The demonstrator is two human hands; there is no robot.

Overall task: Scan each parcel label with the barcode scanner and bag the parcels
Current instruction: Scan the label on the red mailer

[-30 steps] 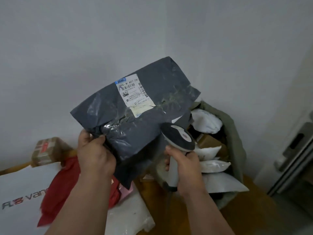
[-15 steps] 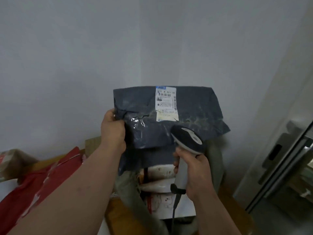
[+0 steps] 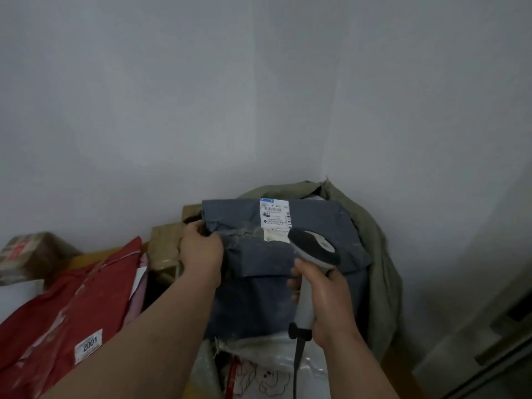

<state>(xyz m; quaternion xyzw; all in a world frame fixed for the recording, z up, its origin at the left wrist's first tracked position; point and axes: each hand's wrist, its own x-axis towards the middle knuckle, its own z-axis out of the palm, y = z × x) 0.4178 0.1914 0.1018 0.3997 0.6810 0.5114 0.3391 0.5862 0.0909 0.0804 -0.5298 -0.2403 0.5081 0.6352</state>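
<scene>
Your right hand (image 3: 328, 300) is wrapped round the pale handle of the scanner (image 3: 312, 257), its dark head tilted up toward the label (image 3: 275, 220); the cord hangs down from the handle's base. Your left hand (image 3: 201, 254) pinches the upper left edge of the grey parcel (image 3: 259, 277), thumb on the front, holding it upright with the label facing you at its top. Below the parcel, white parcels (image 3: 270, 367) lie at the near side of the green sack (image 3: 383, 269), whose mouth stands open behind the parcel. On the tabletop to your left lies a red parcel (image 3: 72, 306) with a "2001" tag; a brown box (image 3: 26, 254) sits at the far left edge by the wall (image 3: 259, 96).
</scene>
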